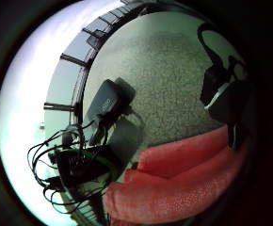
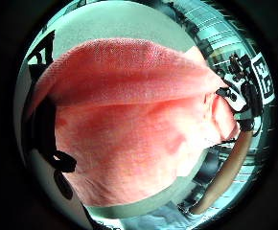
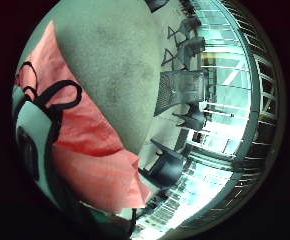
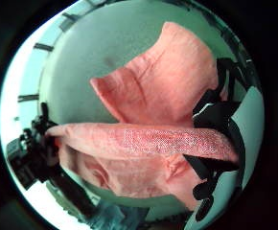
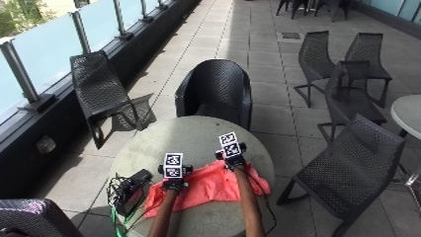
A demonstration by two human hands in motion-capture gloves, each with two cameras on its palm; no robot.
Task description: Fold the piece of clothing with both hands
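A coral-pink cloth garment [image 5: 207, 190] lies on the round grey stone tabletop [image 5: 190, 133]. The left hand [image 5: 174, 183] and right hand [image 5: 231, 160] each pinch its far edge, lifting a fold. A black device with cables [image 5: 131, 183] sits beside the garment.

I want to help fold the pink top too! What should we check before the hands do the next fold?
1. Pink top lying on the round table: ok.
2. Left hand on the cloth's far edge: ok.
3. Right hand on the far edge too: ok.
4. Fingers actually pinching cloth: cannot tell.
5. Cloth smooth: not ok, a fold stands up.
6. Black box with cables clear of the cloth: ok, beside it.
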